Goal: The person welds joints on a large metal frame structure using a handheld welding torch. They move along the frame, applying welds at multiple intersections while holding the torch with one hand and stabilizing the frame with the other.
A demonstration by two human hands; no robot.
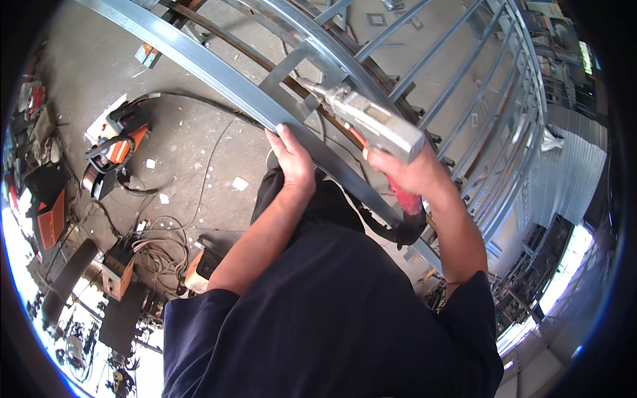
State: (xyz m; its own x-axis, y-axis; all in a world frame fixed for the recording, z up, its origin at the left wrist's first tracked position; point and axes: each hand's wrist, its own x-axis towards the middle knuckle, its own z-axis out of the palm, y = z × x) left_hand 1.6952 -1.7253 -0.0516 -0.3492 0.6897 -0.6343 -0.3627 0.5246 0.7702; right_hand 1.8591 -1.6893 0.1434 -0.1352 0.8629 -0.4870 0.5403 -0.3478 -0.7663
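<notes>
My right hand (403, 166) grips the red handle of a welding gun (371, 117) with a boxy silver head, which looks like a handheld laser type. Its nozzle points up and left over a flat metal plate (278, 74) with a cut-out, set between a long steel channel (199, 57) and a curved metal rail (323, 40). I cannot tell whether the tip touches metal. My left hand (296, 161) lies against the near edge of the channel, fingers extended and holding nothing. A thick black cable (393, 234) hangs below the gun's handle.
On the right spreads a frame of parallel metal bars (443, 74). An orange and black machine with a wire spool (117, 144) stands on the floor at left, its cable (199, 99) running under the channel. Coiled cables (159, 253) lie beside another orange machine (204, 268). Corrugated sheets (567, 164) stand far right.
</notes>
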